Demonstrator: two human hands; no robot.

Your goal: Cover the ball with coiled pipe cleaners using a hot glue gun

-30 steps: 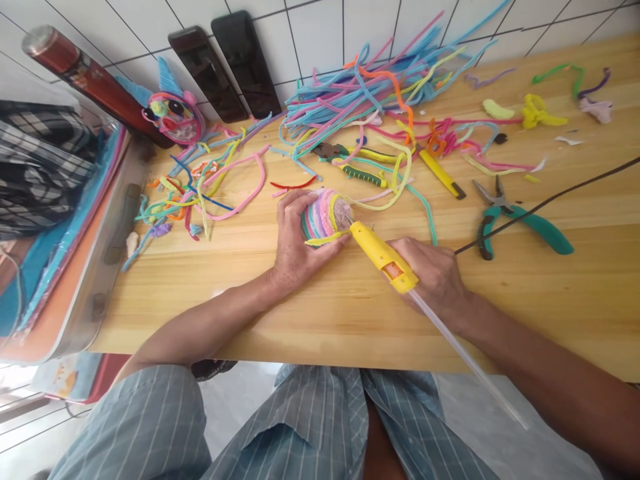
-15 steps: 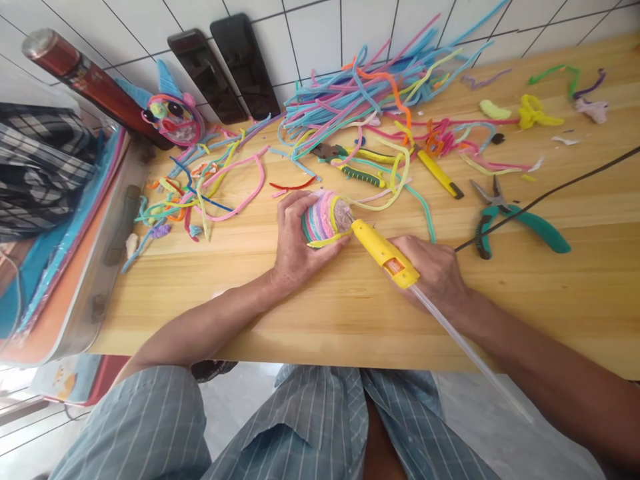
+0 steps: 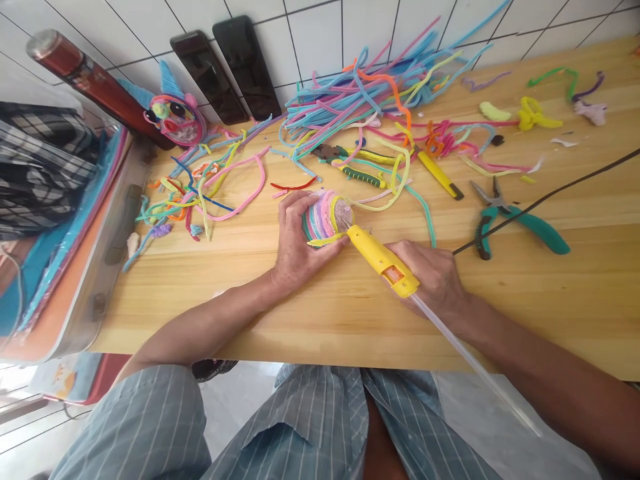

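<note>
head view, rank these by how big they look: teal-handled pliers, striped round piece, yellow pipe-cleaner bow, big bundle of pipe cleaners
1. Bundle of pipe cleaners
2. Teal-handled pliers
3. Striped round piece, partly hidden by the left hand
4. Yellow pipe-cleaner bow

Striped ball: left side and underside covered by the left hand. Whether the nozzle touches the ball's greyish end: cannot tell. Right hand: fingertips out of sight behind the yellow glue gun; trigger not visible. Glue stick: front end concealed inside the gun. Black cord: runs out at the right edge; covers a strip of the teal pliers. Yellow-green pliers, upper middle: partly overlain by fuzzy stems. Flask, upper left: lower part partly behind the eared figure. Plaid cloth: cropped at left edge. Dark scrap, upper right of the frame: too small to identify.
</note>
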